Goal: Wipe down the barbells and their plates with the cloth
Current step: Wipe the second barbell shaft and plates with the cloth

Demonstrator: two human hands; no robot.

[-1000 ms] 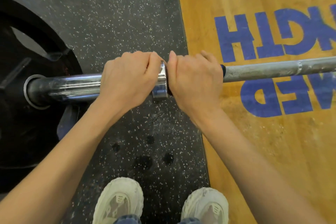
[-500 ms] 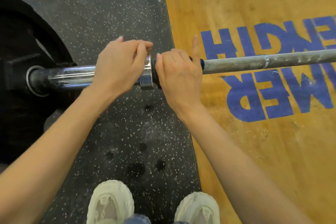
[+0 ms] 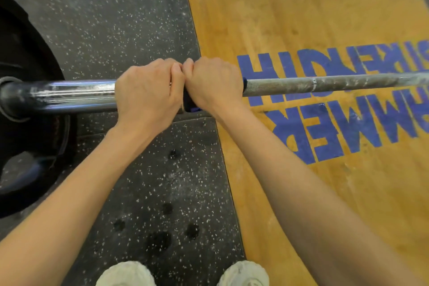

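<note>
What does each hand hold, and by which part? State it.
Left hand grips the barbell by its chrome sleeve; right hand grips a blue cloth around the shaft.

Barbell (image 3: 325,85) runs across middle of frame, left edge to right edge. Plate (image 3: 27,123) on its left end, at left edge of frame. Left hand (image 3: 148,95) and right hand (image 3: 213,83) on bar at centre, side by side, touching. Cloth (image 3: 190,105) under right hand. Rubber mat (image 3: 116,18) on left, wooden platform (image 3: 301,18) on right. Shoes (image 3: 126,274) at bottom centre.
</note>
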